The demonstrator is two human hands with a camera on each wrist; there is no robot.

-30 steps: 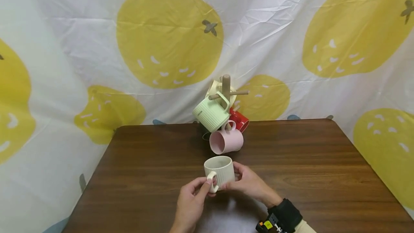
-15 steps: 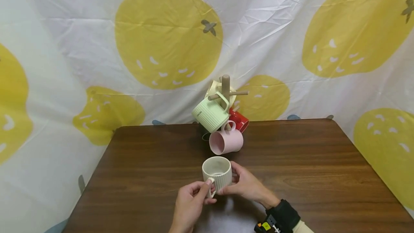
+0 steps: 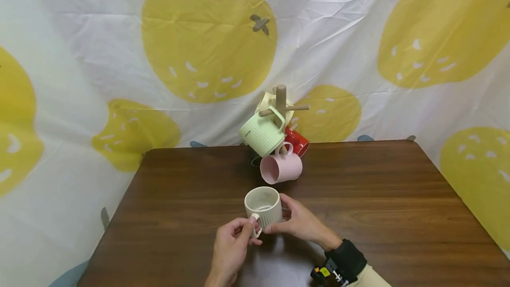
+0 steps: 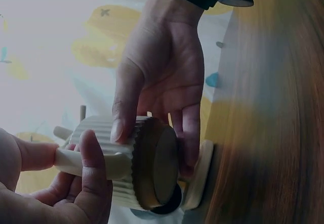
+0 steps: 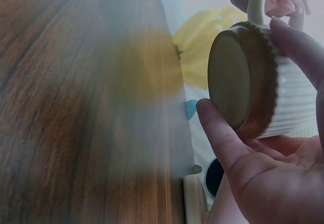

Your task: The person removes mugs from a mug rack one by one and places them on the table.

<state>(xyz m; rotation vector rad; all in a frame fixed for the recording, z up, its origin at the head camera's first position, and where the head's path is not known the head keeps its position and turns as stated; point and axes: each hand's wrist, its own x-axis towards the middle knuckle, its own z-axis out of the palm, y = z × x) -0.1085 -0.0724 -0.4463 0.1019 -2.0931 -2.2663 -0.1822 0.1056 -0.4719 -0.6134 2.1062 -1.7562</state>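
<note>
A white ribbed mug (image 3: 272,217) is held between both hands in front of the mug rack, its opening up. My left hand (image 3: 230,248) pinches its handle (image 4: 76,162) between thumb and fingers. Around the far right side of the body curls my right hand (image 3: 304,224), with its thumb on the near ribs and one finger along the bottom edge. Both wrist views show the mug's brownish lower band and its flat underside (image 5: 229,80), raised off the table. In the head view the right fingers are partly hidden behind the mug.
Beyond the mug stands a wooden mug rack (image 3: 280,94). From it hang a green mug (image 3: 260,137), a pink mug (image 3: 290,168), a red mug (image 3: 301,144), a cream mug (image 3: 263,102) and a dark mug (image 3: 255,159). A patterned cloth (image 3: 330,43) hangs behind the brown table (image 3: 378,189).
The white mug and both hands have shifted slightly left and toward me. More of the mug's inside shows from above. The head view has dipped a little; the grip looks the same.
</note>
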